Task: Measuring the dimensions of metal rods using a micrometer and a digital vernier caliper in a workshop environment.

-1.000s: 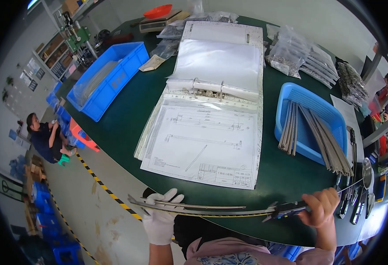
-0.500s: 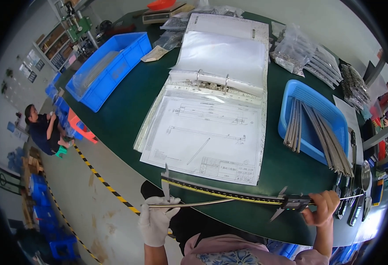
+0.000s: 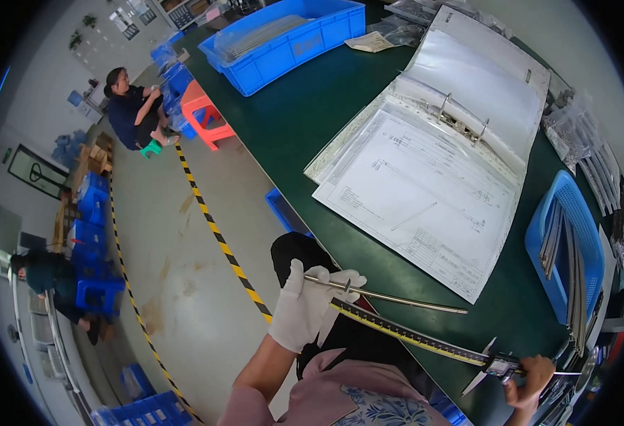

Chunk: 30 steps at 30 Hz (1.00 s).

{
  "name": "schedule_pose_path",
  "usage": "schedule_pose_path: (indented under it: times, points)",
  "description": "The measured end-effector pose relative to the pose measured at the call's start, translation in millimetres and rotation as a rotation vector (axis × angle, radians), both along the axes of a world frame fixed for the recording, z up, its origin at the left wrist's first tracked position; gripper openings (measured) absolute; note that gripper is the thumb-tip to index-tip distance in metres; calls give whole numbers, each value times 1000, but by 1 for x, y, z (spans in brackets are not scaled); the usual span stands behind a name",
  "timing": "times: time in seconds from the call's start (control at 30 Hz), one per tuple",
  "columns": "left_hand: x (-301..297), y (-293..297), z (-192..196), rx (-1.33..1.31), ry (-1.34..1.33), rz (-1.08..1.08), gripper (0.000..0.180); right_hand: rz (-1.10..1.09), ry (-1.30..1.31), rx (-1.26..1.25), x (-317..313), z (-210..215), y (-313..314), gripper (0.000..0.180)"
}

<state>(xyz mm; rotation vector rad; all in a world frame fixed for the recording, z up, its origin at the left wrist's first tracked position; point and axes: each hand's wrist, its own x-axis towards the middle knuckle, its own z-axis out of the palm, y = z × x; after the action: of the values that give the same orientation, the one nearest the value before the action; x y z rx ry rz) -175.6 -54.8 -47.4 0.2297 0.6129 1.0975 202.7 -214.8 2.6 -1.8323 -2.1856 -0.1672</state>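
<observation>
In a white glove, my left hand (image 3: pixel 305 309) is closed around one end of a thin metal rod (image 3: pixel 415 302). The rod's other end points right, over the table's near edge. My bare right hand (image 3: pixel 530 383) grips a long digital caliper (image 3: pixel 411 336) by its sliding head. The caliper's jaws are wide apart, and its fixed-jaw end reaches my left glove. Its yellow-edged beam runs on my side of the rod. Farther back, an open ring binder (image 3: pixel 322 162) holds a technical drawing (image 3: pixel 418 199) in a clear sleeve.
On the right, a light blue basket (image 3: pixel 539 245) holds several metal rods (image 3: pixel 574 284). Plastic bags of parts (image 3: pixel 585 142) lie behind it. A blue crate (image 3: pixel 301 51) stands at the back left of the green table (image 3: pixel 283 128). Beyond the table's left edge, a person (image 3: pixel 133 110) sits near a red stool (image 3: pixel 202 117).
My view has turned left, so the table's things sit farther right. The rod has gone from the near side of the caliper beam to its far side; both hands still hold on.
</observation>
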Motion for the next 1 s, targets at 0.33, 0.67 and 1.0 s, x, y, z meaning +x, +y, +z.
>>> schedule_pose_path:
  times: [0.33, 0.67, 1.0]
  points:
    - [3, -5, 7, -189, -185, 5, 50, 53, 141, -264, -23, -3, 14, 48]
    - [5, -11, -7, -95, -359, -18, 59, 82, 99, -197, -36, -6, 20, 48]
    - [4, -13, -16, -74, -358, -30, 55, 68, 118, -185, -40, 0, 27, 44]
